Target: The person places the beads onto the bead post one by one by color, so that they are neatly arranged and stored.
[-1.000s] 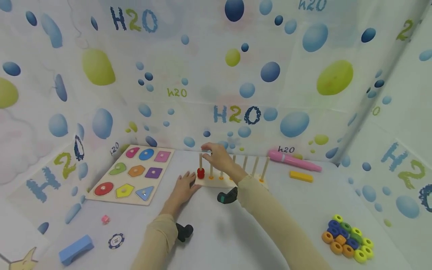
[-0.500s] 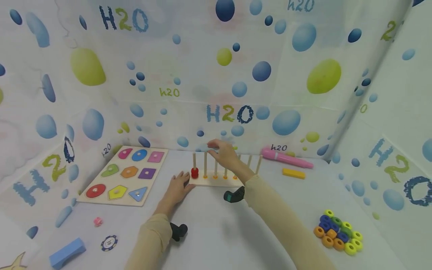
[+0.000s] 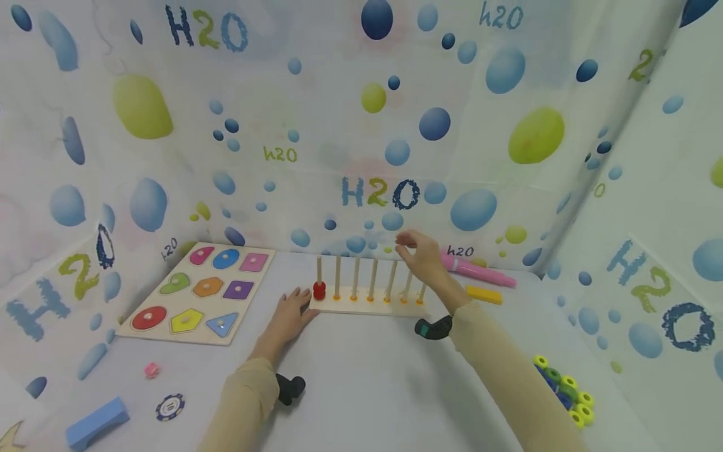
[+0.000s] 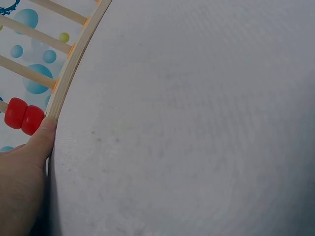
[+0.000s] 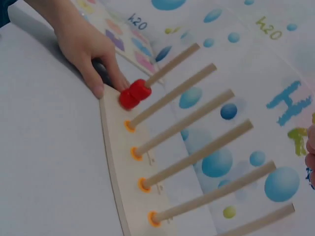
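A wooden peg board point(image 3: 367, 306) with several upright pegs lies mid-table. Two red beads point(image 3: 319, 290) are stacked on its leftmost peg, side by side in the tilted left wrist view. My left hand point(image 3: 290, 317) holds the board's left end, thumb point(image 4: 42, 137) against the front edge and forefinger point(image 5: 118, 73) at the end. Above the board's right end hovers my right hand point(image 3: 423, 256), fingers loosely bent, thumb apart from the forefinger, with nothing seen between them. Only its fingertips point(image 5: 311, 147) show at the edge of the right wrist view.
A shape puzzle point(image 3: 192, 285) lies at left. Nearer are a pink die point(image 3: 152, 370), a poker chip point(image 3: 170, 407) and a blue block point(image 3: 97, 424). Right of the board are a pink marker-shaped thing point(image 3: 480, 272) and yellow block point(image 3: 484, 295); coloured rings point(image 3: 584, 414) lie partly behind the right sleeve.
My right hand has moved rightward above the pegs, from the left ones to the right end. The left hand stays at the board's left end. The head view has shifted slightly.
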The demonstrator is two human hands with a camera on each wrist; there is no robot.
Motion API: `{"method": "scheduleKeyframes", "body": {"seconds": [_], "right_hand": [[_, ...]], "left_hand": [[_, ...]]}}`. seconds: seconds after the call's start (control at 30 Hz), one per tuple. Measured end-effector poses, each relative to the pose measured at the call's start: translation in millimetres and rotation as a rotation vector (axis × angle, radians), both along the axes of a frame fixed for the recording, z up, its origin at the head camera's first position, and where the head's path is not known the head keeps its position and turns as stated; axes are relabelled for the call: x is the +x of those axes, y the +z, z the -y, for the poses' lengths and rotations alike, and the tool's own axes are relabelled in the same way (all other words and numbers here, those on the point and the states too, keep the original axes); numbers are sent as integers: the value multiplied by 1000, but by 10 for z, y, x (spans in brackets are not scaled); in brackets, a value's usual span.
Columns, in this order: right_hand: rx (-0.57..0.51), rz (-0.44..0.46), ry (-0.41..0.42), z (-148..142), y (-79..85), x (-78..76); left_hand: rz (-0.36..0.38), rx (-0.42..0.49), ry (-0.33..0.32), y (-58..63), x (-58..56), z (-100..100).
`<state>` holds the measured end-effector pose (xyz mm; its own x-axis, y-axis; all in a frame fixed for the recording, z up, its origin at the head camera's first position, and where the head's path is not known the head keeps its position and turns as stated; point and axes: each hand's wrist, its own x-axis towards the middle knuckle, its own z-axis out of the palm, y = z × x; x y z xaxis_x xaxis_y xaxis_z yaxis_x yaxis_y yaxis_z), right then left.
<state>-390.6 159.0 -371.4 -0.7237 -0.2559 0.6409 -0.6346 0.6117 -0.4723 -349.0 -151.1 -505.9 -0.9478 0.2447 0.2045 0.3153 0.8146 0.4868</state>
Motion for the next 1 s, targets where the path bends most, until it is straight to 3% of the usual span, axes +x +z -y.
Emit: {"method": "scheduleKeyframes", "body": {"seconds": [0.23, 0.57, 1.0], "right_hand": [[-102, 108, -87, -464, -95, 106], [2, 268, -172, -1284, -352, 410], [56, 270, -256, -2048, -754, 781]], "left_hand": [[-30, -1, -3, -36, -9, 18], [-31, 10, -9, 15, 4, 5], [-20, 8, -12, -13, 0, -15]]}}
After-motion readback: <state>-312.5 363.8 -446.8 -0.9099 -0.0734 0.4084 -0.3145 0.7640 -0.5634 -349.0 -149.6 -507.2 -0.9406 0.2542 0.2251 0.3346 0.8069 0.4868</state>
